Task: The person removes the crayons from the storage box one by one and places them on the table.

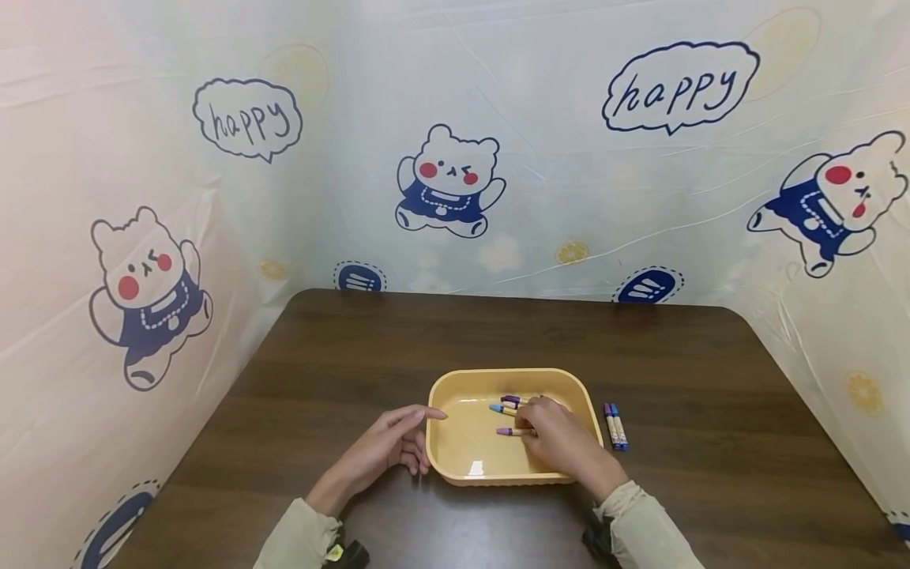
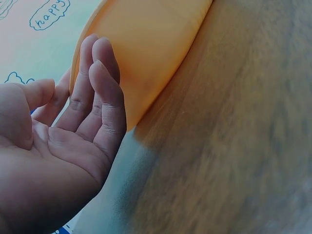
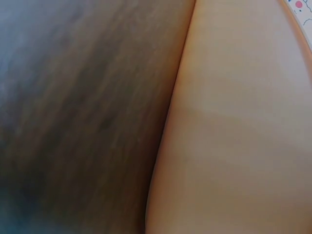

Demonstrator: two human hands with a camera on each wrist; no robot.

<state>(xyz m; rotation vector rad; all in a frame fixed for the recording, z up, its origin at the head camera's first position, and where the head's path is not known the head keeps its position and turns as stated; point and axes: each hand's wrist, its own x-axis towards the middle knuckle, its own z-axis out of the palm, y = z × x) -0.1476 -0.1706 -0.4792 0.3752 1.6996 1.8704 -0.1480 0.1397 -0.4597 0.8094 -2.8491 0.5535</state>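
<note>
A yellow plastic tray sits on a dark wooden table. My left hand rests beside the tray's left wall; in the left wrist view the straight fingers touch the tray's outer side. My right hand is inside the tray, knuckles up, fingers curled over several crayons. A purple crayon, a blue-tipped one and a pink-purple one stick out to the left from under those fingers. The right wrist view shows only the tray wall and the table.
Two blue-and-purple crayons lie side by side on the table just right of the tray. A plastic sheet printed with bears and "happy" bubbles walls in the table at the back and both sides.
</note>
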